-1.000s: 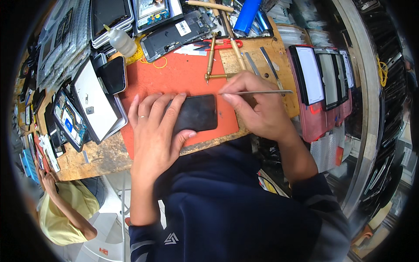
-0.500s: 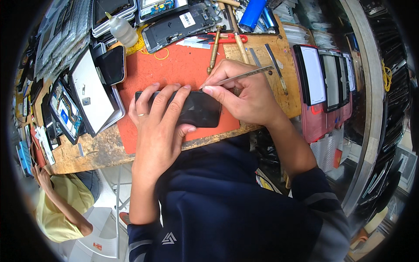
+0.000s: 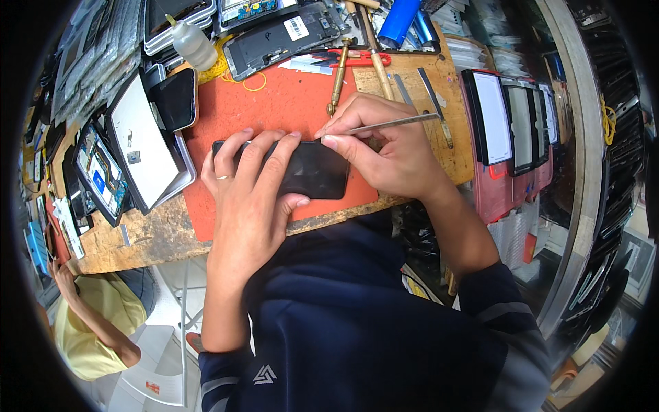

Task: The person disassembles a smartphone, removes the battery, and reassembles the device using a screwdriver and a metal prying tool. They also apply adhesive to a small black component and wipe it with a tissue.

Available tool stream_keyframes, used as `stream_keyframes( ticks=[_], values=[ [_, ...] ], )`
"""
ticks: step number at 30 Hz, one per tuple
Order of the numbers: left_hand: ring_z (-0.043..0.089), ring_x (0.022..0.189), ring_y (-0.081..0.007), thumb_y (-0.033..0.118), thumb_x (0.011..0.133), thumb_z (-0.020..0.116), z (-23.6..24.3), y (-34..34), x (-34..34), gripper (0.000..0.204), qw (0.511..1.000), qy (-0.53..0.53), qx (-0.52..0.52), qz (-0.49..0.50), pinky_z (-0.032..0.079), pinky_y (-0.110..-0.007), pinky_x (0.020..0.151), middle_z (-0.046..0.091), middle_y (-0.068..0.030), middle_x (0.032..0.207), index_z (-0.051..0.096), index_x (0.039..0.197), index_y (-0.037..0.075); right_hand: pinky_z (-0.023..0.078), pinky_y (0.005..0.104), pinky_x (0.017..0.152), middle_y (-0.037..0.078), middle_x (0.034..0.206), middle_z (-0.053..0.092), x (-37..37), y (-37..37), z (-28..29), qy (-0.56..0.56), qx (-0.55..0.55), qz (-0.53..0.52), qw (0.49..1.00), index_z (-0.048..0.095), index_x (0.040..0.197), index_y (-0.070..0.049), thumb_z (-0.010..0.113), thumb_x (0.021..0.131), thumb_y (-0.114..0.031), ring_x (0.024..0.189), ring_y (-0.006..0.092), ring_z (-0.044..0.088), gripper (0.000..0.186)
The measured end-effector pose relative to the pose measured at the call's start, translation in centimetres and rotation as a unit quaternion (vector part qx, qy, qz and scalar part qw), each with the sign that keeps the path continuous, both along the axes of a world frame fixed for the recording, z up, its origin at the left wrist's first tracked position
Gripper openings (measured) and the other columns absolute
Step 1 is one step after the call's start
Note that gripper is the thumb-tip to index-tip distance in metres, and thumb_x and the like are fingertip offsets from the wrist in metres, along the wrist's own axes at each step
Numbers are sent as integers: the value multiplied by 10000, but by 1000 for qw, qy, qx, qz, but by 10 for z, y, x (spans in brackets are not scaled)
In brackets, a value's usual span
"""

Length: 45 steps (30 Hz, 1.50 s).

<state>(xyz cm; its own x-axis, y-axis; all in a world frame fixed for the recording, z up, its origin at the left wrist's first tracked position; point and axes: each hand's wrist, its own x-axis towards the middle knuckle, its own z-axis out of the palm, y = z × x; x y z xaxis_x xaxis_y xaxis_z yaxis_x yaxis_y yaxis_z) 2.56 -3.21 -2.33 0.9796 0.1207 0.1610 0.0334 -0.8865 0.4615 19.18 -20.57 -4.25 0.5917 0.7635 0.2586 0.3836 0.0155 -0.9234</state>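
A black smartphone (image 3: 316, 173) lies flat on an orange mat (image 3: 274, 99), its glossy dark face up. My left hand (image 3: 244, 192) grips it from the left, fingers over the far edge and thumb at the near edge. The fingers of my right hand (image 3: 391, 147) pinch a thin flat metal blade (image 3: 405, 122) at the phone's far edge, close to its right corner. The blade slants up to the right past my knuckles, seen nearly edge-on. Its tip is hidden by my fingertips.
A brass torch-like tool (image 3: 339, 79), red-handled scissors (image 3: 371, 60) and a phone back (image 3: 281, 42) lie beyond the mat. A squeeze bottle (image 3: 191, 44) and opened tablets (image 3: 103, 172) stand left. Framed panels (image 3: 489, 117) are at right. Another person's arm (image 3: 96, 316) is at lower left.
The metal blade has turned from showing its flat face to nearly edge-on, its free end shifting slightly right and down. My left hand and the phone stay nearly still.
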Motion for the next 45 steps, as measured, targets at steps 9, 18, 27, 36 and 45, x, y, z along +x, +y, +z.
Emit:
stream_keyframes(
  ticks=[9,18,27,36,45],
  values=[
    [482,1351,-385,303,873,800,-1,0,3,625,1000,-3,-12,-2,259,-609,1175,600,-111,1403,635,1442,103,632,345,727,162,933,750,0,0,-4,-199,38,23,979,669,962,15,790,877,109,872,282,797,175],
    [487,1338,-383,303,872,799,-2,0,2,636,1000,-10,-12,-4,255,-617,1167,599,-112,1399,631,1451,100,630,339,724,145,908,740,1,3,-9,-135,35,27,990,658,938,25,777,894,111,862,264,797,154],
    [493,1361,-390,362,848,839,-1,-4,-5,690,999,-34,22,11,252,-583,1211,612,-116,1363,631,1451,100,485,276,614,22,847,686,-3,1,8,197,-30,28,980,666,951,15,751,1000,-34,726,50,609,109],
    [498,1354,-359,236,812,893,-7,-16,-19,552,994,-101,3,50,208,-673,1224,611,-58,1347,663,1310,176,489,230,619,9,867,698,-9,-5,34,174,-58,65,981,695,982,0,763,999,-57,738,23,613,91],
    [456,1442,-349,278,854,858,1,-26,-32,419,994,-76,54,57,140,-681,1250,584,-58,1408,695,1237,233,552,263,675,88,924,741,-14,-10,43,123,-72,87,986,700,969,23,756,977,6,829,103,704,58]
  ],
)
